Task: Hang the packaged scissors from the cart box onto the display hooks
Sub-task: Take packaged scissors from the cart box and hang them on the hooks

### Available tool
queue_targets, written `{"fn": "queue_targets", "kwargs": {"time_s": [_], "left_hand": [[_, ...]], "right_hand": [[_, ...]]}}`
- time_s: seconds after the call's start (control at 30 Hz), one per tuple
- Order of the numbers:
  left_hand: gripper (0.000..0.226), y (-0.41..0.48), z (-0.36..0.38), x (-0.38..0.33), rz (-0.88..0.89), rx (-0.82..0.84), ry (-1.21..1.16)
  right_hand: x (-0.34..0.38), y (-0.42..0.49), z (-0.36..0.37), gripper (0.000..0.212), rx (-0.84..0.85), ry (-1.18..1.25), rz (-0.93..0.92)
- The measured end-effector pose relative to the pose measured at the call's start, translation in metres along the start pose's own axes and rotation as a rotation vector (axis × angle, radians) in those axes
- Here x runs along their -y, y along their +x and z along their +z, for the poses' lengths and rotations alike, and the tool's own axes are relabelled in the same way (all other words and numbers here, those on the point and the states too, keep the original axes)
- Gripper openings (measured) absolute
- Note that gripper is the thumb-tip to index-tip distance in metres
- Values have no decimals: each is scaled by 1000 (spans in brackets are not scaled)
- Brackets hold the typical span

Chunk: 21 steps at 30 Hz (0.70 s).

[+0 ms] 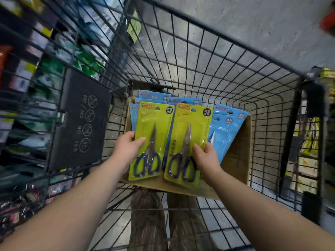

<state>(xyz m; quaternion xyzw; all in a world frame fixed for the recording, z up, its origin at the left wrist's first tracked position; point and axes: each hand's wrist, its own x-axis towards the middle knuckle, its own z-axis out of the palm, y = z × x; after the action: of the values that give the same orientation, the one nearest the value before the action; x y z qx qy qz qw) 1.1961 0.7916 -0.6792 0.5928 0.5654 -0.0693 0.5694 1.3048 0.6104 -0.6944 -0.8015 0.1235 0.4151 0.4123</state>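
Observation:
Inside the wire cart stands a brown cardboard box (237,153) holding several packaged scissors. My left hand (126,149) grips the left edge of a yellow-green scissors pack (154,131) with blue handles. My right hand (206,158) grips the right edge of a second yellow-green scissors pack (190,134). Both packs are held upright just above the box, side by side. Behind them in the box lie several blue scissors packs (226,127). No display hooks can be made out clearly.
The black wire cart (199,57) surrounds the box, with a dark plastic child-seat flap (81,120) at the left. Blurred shelves of packaged goods (36,69) run along the left. More yellow goods (326,124) sit at the right. Grey concrete floor lies beyond.

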Motion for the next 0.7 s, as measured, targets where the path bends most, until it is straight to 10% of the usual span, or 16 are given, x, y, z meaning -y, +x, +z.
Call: {"fn": "queue_targets", "kwargs": {"time_s": [0.7], "left_hand": [[12,-156,-131,-81,321,-120,-220]], "right_hand": [[132,-188,-15,12,115,208,-297]]}}
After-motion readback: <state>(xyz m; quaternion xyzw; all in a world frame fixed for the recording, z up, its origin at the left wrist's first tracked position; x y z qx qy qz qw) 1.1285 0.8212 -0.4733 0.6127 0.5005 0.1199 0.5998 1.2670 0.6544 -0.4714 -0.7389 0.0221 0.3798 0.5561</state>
